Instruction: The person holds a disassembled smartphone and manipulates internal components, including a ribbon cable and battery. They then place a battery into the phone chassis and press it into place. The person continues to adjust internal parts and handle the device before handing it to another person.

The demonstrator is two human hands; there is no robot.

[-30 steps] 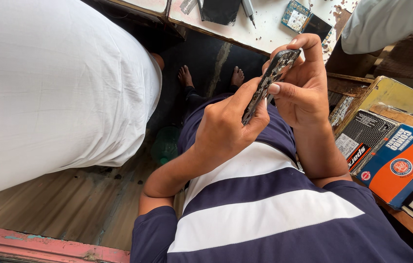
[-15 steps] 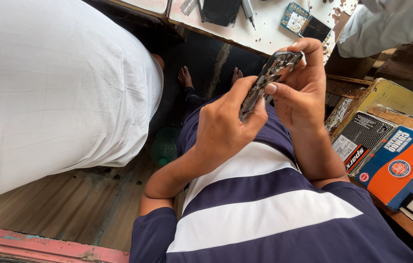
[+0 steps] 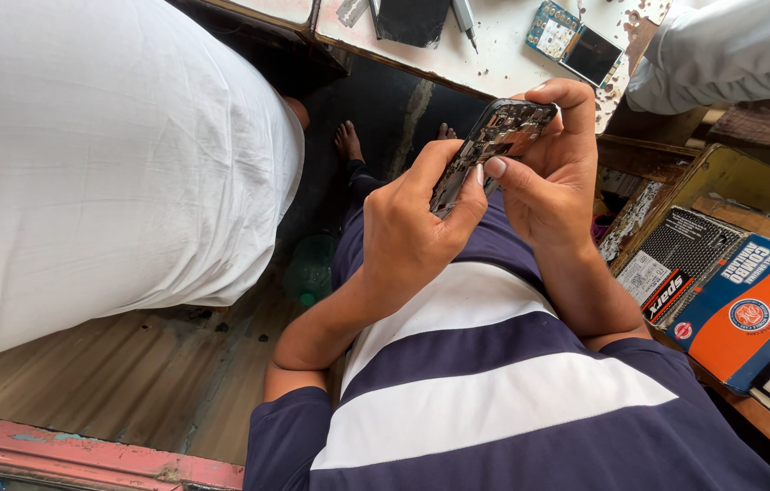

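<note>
Both hands pinch an opened phone chassis (image 3: 492, 145) — left hand (image 3: 417, 227) bracing its lower edge, right hand (image 3: 549, 173) steadying the top; circuit board (image 3: 576, 41) at 1 o'clock on desk (image 3: 503, 55).

The opened phone (image 3: 492, 145) sits between both hands, left hand (image 3: 417, 227) at seven o'clock of it, right hand (image 3: 549, 173) at four. The table (image 3: 503, 45) lies beyond at twelve; boxes (image 3: 721, 300) at three.
</note>
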